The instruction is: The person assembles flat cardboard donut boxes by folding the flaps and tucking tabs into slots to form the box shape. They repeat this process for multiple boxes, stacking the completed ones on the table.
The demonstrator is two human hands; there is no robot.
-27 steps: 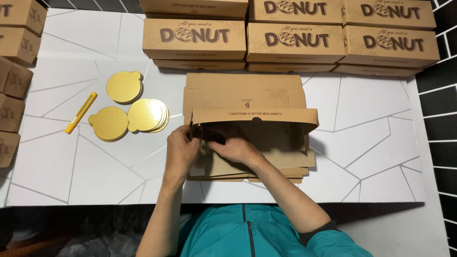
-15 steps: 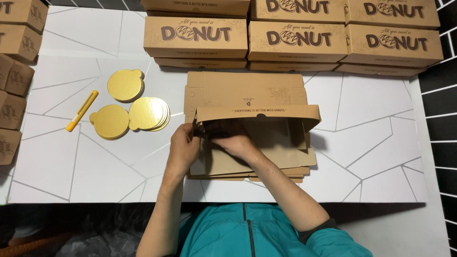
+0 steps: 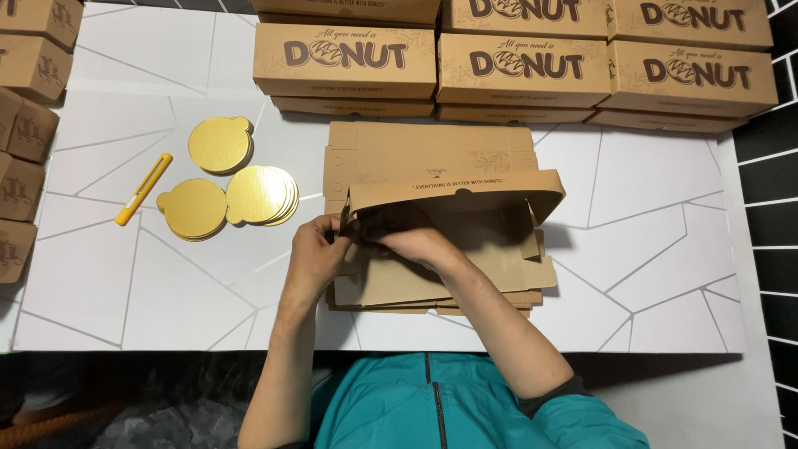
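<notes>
**Both hands at the near-left corner of a half-folded box**

Right now the left hand (image 3: 318, 249) grips the left end of a brown cardboard box (image 3: 453, 195) that stands half raised on a stack of flat blanks (image 3: 432, 287). Its fingers curl around the corner where the upright front wall meets a side flap, thumb side toward the wall. The right hand (image 3: 411, 241) lies just beside it, reaching in under the raised wall with its fingers bent and pressed on the dark inner fold; how far the fingertips go I cannot tell, since shadow hides them. The two hands touch or nearly touch at that corner.

The box sits at the middle of the white table (image 3: 665, 274), close to the person's chest. Its back panel lies flat toward the far side, and its long front wall stands tilted up, spanning the width of the stack.

Behind it, a row of finished boxes (image 3: 345, 60) runs along the far edge, stacked in layers. More boxes (image 3: 25, 125) line the left edge. To the left of the hands lie gold round boards (image 3: 262, 194) in small overlapping piles, and a yellow cutter (image 3: 143, 189) rests slantwise beyond them. The person's teal jacket (image 3: 440, 407) shows at the bottom.
</notes>
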